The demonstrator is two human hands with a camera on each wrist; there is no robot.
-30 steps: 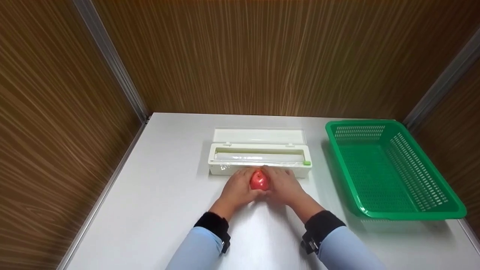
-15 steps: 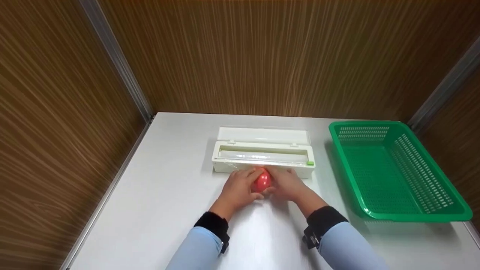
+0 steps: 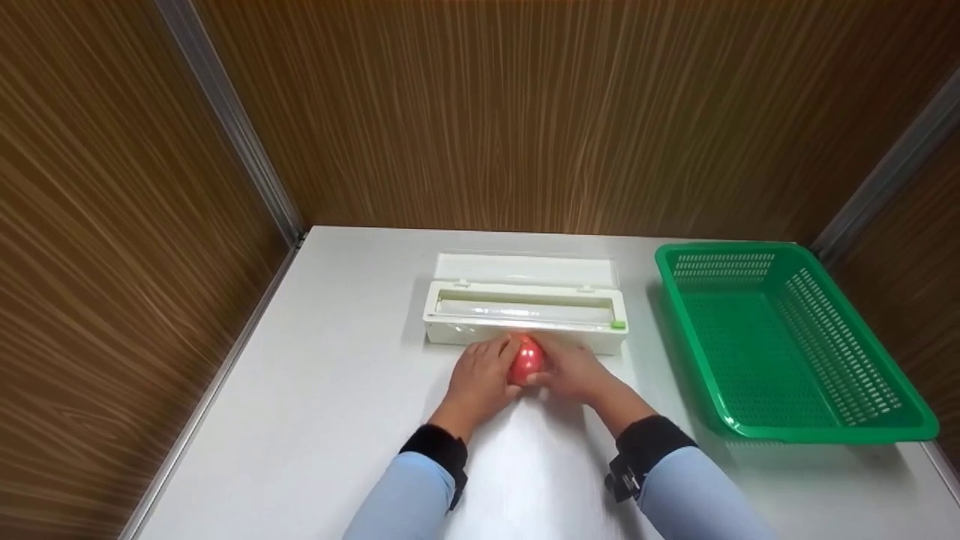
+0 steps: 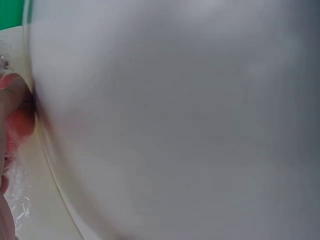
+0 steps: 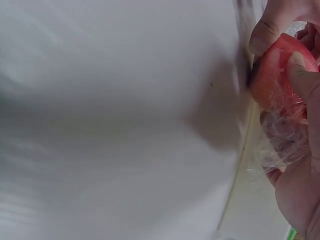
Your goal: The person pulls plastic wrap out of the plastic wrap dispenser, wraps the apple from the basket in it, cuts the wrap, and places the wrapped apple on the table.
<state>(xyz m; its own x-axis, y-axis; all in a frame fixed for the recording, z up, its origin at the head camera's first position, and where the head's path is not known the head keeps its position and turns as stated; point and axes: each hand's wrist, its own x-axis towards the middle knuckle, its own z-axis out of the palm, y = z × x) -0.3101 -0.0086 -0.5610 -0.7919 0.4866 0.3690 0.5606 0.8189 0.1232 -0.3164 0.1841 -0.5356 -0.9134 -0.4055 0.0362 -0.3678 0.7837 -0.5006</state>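
My left hand (image 3: 481, 375) and right hand (image 3: 576, 371) both grip a shiny red apple (image 3: 526, 361) from its two sides. They hold it close in front of a white cling film dispenser (image 3: 450, 334). In the right wrist view, thumbs press on the apple (image 5: 280, 70), and crinkled clear film (image 5: 285, 137) clings around its lower part and over the fingers. The left wrist view catches just the edge of the apple (image 4: 21, 122), with loose film (image 4: 20, 195) beside it; a blurred pale surface fills most of that view. Fingers hide much of the fruit.
The dispenser's lid (image 3: 525, 268) lies tipped back, showing the film roll (image 3: 525, 310) inside; a green slider (image 3: 618, 325) sits at its right end. A green perforated basket (image 3: 694, 345) stands on the right of the white table (image 3: 322, 375). Wood-grain panels (image 3: 480, 112) enclose the table.
The apple has turned between the hands: its stem dimple showed earlier, now a smooth side faces up. The left forearm has shifted slightly right. Dispenser and basket stay in place.
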